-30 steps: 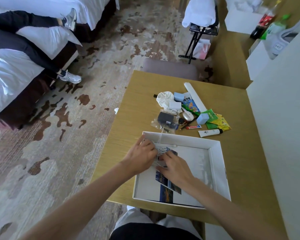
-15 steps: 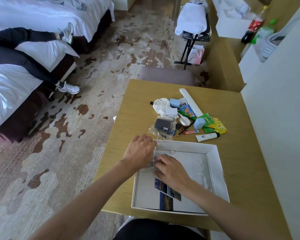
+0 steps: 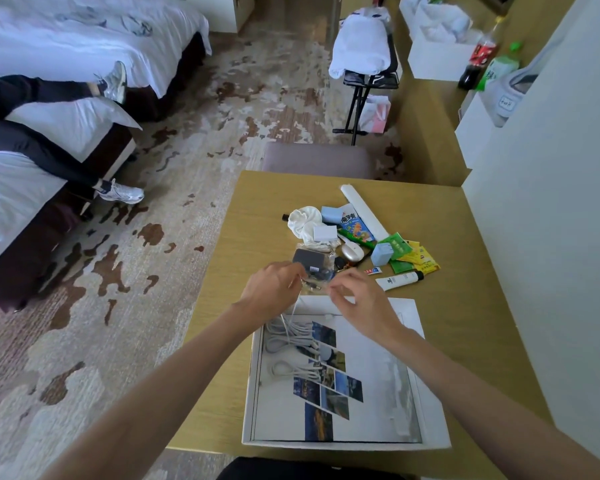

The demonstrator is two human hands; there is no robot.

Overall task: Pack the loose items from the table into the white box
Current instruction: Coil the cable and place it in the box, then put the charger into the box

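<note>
A: Entry. Where is the clear bag (image 3: pixel 310 261) with the black adapter relative to the fingers?

B: Its near edge lies right at the left hand's (image 3: pixel 274 287) fingertips (image 3: pixel 293 274) and just left of the right hand's (image 3: pixel 359 301) forefinger (image 3: pixel 334 289). The rest of the bag is beyond both hands. The white tube (image 3: pixel 399 280) lies to the right of the right fingers, apart from them.

A: And the white box (image 3: pixel 430 393)?

B: On the table (image 3: pixel 471 323), on the wrist side of both hands. The grey cable (image 3: pixel 288 336) lies coiled in it, below the left wrist. A thin white strand runs up from the coil toward the left palm.

A: Grip state?

B: Left fingers are curled downward at the bag's edge. Whether they pinch the bag or the strand cannot be told. Right fingers are loosely curled, with thumb and forefinger slightly apart. Nothing is visible between them.

A: Pose?

B: Both forearms reach forward over the box and converge. Both hands are palm-down at the box's far wall, near each other but not touching.

A: Change from half a second ago?

B: Both hands were then down inside the box, pressed on the cable. They have since lifted off it and moved forward past the far wall to the bag. The cable is now uncovered. The loose pile looks undisturbed.
</note>
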